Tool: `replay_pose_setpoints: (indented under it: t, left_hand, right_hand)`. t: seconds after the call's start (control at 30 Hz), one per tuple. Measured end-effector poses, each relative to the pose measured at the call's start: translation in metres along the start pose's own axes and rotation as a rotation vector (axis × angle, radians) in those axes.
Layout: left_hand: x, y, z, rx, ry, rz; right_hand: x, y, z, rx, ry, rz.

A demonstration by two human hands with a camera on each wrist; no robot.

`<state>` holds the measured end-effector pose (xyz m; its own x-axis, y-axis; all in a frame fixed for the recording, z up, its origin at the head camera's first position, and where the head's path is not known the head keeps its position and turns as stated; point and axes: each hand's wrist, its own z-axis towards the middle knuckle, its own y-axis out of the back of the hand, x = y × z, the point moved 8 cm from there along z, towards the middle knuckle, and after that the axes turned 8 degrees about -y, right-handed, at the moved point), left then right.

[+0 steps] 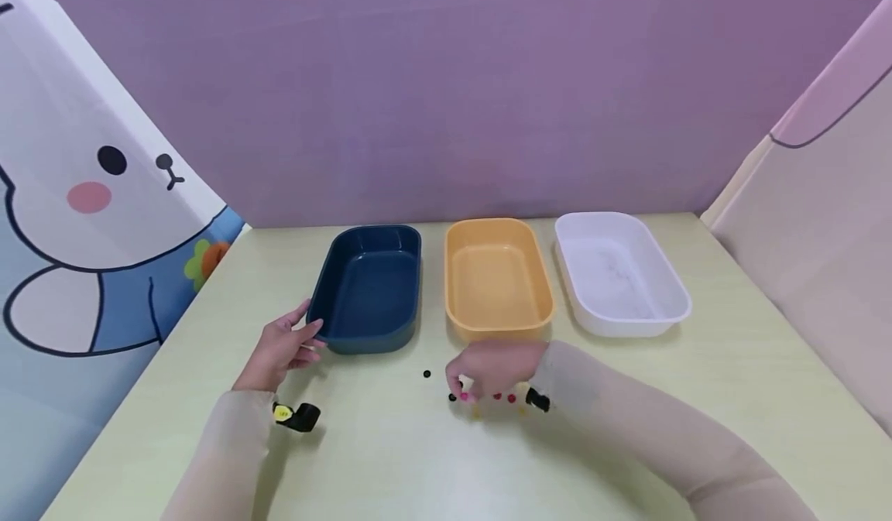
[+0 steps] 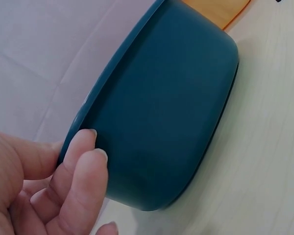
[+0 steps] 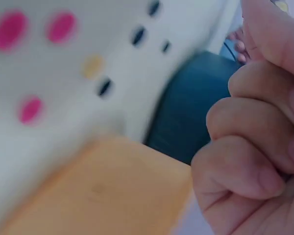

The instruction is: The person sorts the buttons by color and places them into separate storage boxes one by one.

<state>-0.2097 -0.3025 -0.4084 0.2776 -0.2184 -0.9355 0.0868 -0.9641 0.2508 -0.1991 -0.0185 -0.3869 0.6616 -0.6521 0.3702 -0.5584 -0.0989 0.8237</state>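
Observation:
A dark blue tray (image 1: 372, 343) stands at the left of the table. My left hand (image 1: 282, 347) pinches its near left rim; in the left wrist view, the thumb lies behind the rim and the fingertips (image 2: 90, 169) are against the outer wall. My right hand (image 1: 498, 366) is low over small round pieces in front of the yellow tray (image 1: 498, 329), its fingers (image 3: 237, 161) curled. Around it lie black pieces (image 1: 427, 374), pink-red pieces (image 1: 512, 399) and yellow pieces (image 1: 477, 412). Whether a piece sits between thumb and forefinger is hidden.
To the right of the yellow tray stands a white tray (image 1: 630, 326). A purple cloth (image 1: 474, 95) rises behind the trays. On the left hangs a cloth with a cartoon animal (image 1: 84, 157), and a pale cloth (image 1: 815, 219) borders the right side of the table (image 1: 390, 459).

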Motion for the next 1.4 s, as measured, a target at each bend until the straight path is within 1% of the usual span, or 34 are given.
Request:
replay_pose_setpoints:
  t: [0.1, 0.2, 0.33, 0.47, 0.63, 0.87, 1.03, 1.2, 1.3, 1.4]
  left_hand:
    - [-0.001, 0.001, 0.000, 0.004, -0.004, 0.000]
    - [-0.002, 0.001, 0.000, 0.014, -0.007, 0.018]
    - [-0.002, 0.002, 0.000, 0.023, -0.006, 0.050]
    - [-0.002, 0.002, 0.001, 0.037, -0.016, 0.071]
    - [-0.002, -0.001, 0.002, 0.046, -0.037, 0.067]
    - [0.002, 0.000, 0.000, 0.016, -0.021, -0.012]
    - [0.002, 0.000, -0.002, 0.007, -0.022, -0.022]
    - [0.002, 0.000, -0.002, -0.002, -0.024, -0.014]
    - [0.003, 0.000, -0.002, -0.006, -0.026, -0.011]
    - [0.003, -0.001, -0.002, -0.004, -0.028, -0.007]
  right_hand:
    - [0.005, 0.018, 0.005, -0.020, -0.035, -0.033]
    - [0.010, 0.037, 0.013, -0.046, -0.033, -0.037]
    - [0.015, 0.061, 0.026, -0.088, -0.033, -0.107]
    - [0.018, 0.077, 0.041, -0.103, -0.044, -0.129]
    - [0.022, 0.090, 0.060, -0.109, -0.039, -0.140]
    - [0.030, 0.105, 0.088, -0.135, -0.042, -0.158]
    - [0.030, 0.112, 0.105, -0.164, -0.052, -0.153]
    - [0.028, 0.119, 0.114, -0.185, -0.089, -0.131]
    - [0.030, 0.122, 0.118, -0.194, -0.092, -0.122]
    - [0.032, 0.125, 0.122, -0.213, -0.087, -0.136]
